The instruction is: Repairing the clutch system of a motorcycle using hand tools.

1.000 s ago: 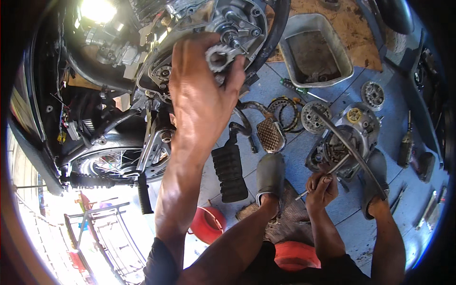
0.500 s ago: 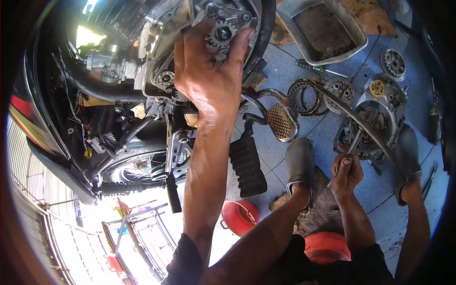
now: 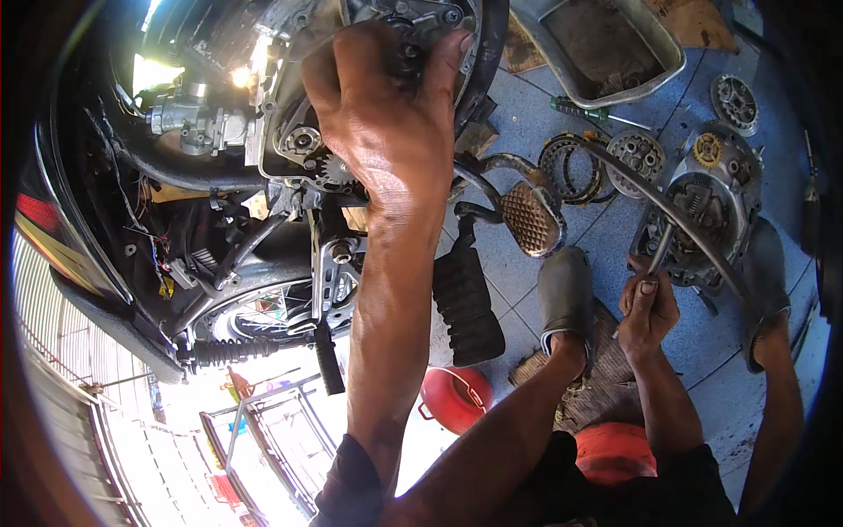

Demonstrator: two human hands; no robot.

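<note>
Floor: blue speckled tiles (image 3: 601,241) spread out below me, a torn brown mat (image 3: 606,391) lying near my grey rubber clog (image 3: 566,290).
Motorcycle side: up ahead sits the open grey metal engine casing (image 3: 428,16), with a silver carburettor (image 3: 198,123) to its left.
Left hand: here's my left hand (image 3: 386,114), reaching right into that casing, fingers bent and thumb spread apart from them; I can't tell whether the hidden fingertips grip anything.
Between finger and thumb: a dark, round-ended metal shaft (image 3: 410,51) shows in the gap.
Beside the wrist: a small toothed steel gear (image 3: 335,171), sitting low in the casing, partly behind my hand.
Right hand: down lower, my right hand (image 3: 648,307) is wrapped round the stem of a grey metal T-shaped tool (image 3: 664,248).
The tool: its long crossbar slants across the view, in front of a loose silver engine cover (image 3: 738,184) that carries a yellow gear (image 3: 708,151).
Around the cover: a round holed metal plate (image 3: 637,162) just to the left, dark rings (image 3: 562,167) next along.
Farther up: a green-handled screwdriver (image 3: 580,109), just below a rectangular metal tray (image 3: 551,44).
Footrest: ribbed black rubber (image 3: 467,307), right of my left forearm.
</note>
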